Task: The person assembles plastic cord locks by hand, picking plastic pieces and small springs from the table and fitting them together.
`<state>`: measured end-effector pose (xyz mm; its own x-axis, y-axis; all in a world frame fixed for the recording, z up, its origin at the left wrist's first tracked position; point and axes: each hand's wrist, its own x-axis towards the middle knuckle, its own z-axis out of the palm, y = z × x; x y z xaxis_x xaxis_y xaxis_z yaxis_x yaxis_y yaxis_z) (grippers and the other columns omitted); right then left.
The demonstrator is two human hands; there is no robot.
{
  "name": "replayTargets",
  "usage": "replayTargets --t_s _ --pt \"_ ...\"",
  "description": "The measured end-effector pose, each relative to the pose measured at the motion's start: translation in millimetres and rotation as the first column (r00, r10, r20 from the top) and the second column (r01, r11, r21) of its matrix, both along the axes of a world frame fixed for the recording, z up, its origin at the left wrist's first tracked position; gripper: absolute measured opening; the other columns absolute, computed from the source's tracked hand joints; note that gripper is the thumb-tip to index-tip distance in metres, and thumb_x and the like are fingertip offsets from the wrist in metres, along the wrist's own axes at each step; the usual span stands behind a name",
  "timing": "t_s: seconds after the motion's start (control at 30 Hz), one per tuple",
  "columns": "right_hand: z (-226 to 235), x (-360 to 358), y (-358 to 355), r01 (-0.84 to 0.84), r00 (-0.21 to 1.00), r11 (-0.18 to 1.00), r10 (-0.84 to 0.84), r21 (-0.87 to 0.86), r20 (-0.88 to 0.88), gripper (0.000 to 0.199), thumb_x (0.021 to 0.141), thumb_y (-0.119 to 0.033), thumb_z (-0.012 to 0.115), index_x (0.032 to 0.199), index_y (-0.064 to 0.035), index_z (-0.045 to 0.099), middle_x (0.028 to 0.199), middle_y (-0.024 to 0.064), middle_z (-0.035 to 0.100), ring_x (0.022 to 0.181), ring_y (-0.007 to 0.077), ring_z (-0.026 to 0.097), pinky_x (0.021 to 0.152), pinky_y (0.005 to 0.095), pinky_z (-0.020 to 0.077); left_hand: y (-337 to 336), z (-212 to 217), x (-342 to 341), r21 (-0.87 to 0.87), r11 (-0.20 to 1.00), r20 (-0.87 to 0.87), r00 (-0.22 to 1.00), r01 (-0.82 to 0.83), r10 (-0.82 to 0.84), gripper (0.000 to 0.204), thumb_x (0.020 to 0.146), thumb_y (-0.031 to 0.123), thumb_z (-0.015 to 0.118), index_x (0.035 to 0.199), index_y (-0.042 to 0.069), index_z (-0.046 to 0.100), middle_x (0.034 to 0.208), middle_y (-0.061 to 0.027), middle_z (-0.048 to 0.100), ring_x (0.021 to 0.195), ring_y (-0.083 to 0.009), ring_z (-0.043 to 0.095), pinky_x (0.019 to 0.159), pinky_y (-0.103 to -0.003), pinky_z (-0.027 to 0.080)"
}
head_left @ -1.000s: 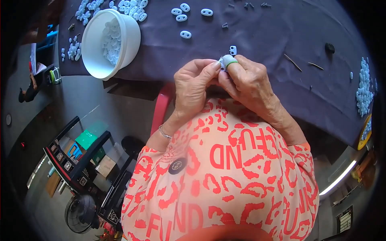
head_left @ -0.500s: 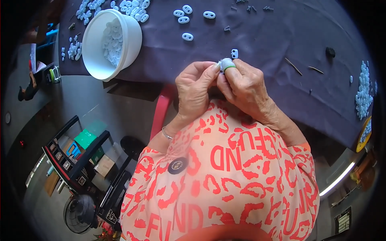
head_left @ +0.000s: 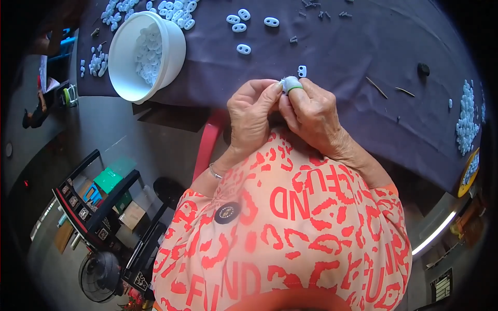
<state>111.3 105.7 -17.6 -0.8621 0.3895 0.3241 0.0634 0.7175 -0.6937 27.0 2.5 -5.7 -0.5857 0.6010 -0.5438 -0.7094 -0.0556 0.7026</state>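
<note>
Head view: pinched white piece (head_left: 285,92), direction and long axis hidden

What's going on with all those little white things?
A person's left hand and right hand hold a small pale piece, mostly hidden by the fingers. A white wrap covers one right finger. Another white piece lies just beyond on the dark cloth, with a tub of white bits to the left and a heap far right.

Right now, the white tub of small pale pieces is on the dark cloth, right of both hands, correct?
Only the side is wrong: the head view shows the white tub of small pale pieces on the dark cloth, to the left of the left hand and the right hand.
</note>
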Motion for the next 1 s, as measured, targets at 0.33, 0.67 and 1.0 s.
replayTargets --t_s 0.33,0.67,1.0 --pt "2.1 -0.2 5.0 0.019 1.000 1.000 -0.019 -0.024 0.000 0.011 0.078 -0.006 0.060 0.079 0.0017 0.052 0.069 0.0132 0.051 0.058 0.0283 0.054 0.052 0.0354 0.0463 -1.6 -5.6 1.1 0.056 0.998 -0.083 0.996 -0.017 0.022 0.008 0.087 0.003 0.059 0.093 -0.002 0.061 0.086 -0.0078 0.065 0.074 -0.0111 0.063 0.069 -0.022 0.053" --pt "0.8 1.7 9.0 -0.070 0.995 0.996 0.065 0.056 0.081 0.011 0.080 -0.006 0.059 0.076 0.0019 0.052 0.067 0.0119 0.051 0.059 0.0265 0.054 0.052 0.0347 0.0459 -2.9 -8.5 1.2 0.058 0.998 -0.084 0.996 0.005 0.000 0.009 0.087 0.004 0.059 0.093 -0.002 0.061 0.086 -0.0080 0.065 0.074 -0.0114 0.063 0.069 -0.022 0.053" --pt "-2.1 1.7 7.9 -0.100 0.992 0.994 0.097 0.036 0.077 0.011 0.078 -0.005 0.059 0.075 0.0018 0.051 0.066 0.0127 0.051 0.058 0.0274 0.055 0.052 0.0350 0.0460 -2.5 -6.9 2.0 0.019 1.000 -0.117 0.993 0.010 -0.008 0.009 0.087 0.005 0.059 0.092 -0.002 0.061 0.086 -0.0076 0.065 0.074 -0.0101 0.062 0.068 -0.021 0.052"
